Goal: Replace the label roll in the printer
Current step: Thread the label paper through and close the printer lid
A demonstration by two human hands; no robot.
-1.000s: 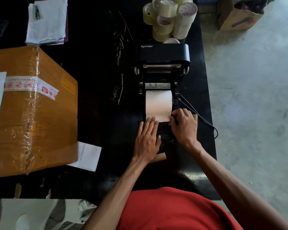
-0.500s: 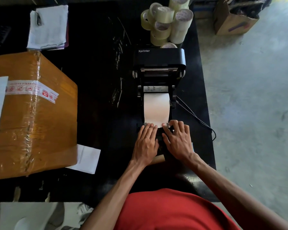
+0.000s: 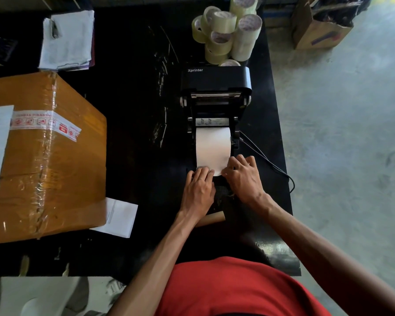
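Note:
The black Xprinter label printer stands open on the black table, its lid tipped back. A white label roll lies in its bay, with the paper's loose end drawn toward me. My left hand rests palm down with its fingertips on the near left edge of the paper. My right hand presses its fingers on the near right corner of the paper. An empty brown cardboard core lies on the table just behind my left wrist.
A large taped cardboard box fills the left side, with a white slip under its near corner. Several clear tape rolls are stacked behind the printer. A black cable runs off the printer's right. Folded papers lie far left.
My right hand moved from the printer's right side onto the paper's near edge, then shifted slightly right to its corner. My left hand stayed on the paper's left end.

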